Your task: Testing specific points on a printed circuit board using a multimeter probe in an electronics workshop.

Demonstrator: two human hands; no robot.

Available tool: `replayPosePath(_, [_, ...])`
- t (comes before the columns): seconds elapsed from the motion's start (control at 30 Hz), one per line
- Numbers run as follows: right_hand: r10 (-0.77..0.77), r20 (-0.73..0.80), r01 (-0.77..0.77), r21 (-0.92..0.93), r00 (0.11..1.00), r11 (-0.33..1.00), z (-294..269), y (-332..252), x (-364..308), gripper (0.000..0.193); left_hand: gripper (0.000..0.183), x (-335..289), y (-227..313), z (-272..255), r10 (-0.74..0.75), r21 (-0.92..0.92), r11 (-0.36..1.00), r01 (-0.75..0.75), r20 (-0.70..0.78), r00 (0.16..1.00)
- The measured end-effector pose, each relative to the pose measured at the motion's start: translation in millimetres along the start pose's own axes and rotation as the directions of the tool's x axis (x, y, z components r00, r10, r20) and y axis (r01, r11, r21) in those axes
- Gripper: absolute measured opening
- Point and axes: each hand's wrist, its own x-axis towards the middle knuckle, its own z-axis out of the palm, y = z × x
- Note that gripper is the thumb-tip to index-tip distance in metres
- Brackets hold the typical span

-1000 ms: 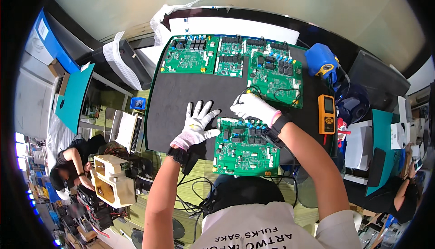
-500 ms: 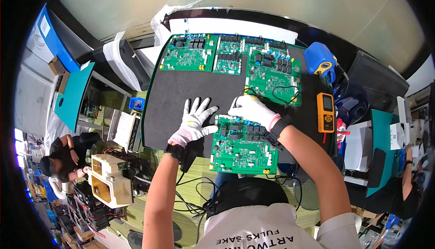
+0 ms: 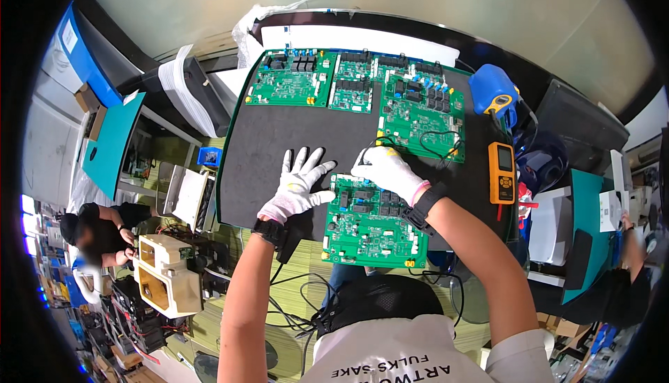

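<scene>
Head view: circuit board (image 3: pixel 369 223) under right hand (image 3: pixel 387 169)

Knit cloth gloves on a matt black bench mat

White knitted fabric covers the left hand (image 3: pixel 298 186) and right hand (image 3: pixel 387 170); the green circuit board (image 3: pixel 369 221) looks lacquered and slightly glossy, the black mat (image 3: pixel 279 139) dull and smooth, the orange meter (image 3: pixel 501 172) hard plastic.

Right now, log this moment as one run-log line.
left hand: flat on black mat, open | right hand: on near circuit board top edge | orange meter: right, untouched
</scene>
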Motion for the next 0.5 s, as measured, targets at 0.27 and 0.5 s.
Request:
replayPosePath(0.27, [-0.003,-0.032,0.005,0.043,0.999,0.999,0,1,-3,0.027,0.072,1,0,1,0.001,0.010,1.000,-0.001,-0.010,1.000])
replayPosePath(0.5, [-0.003,-0.027,0.005,0.064,1.000,0.998,-2,2,-4,0.026,0.073,1,-2,4,0.009,0.014,1.000,-0.009,-0.029,1.000])
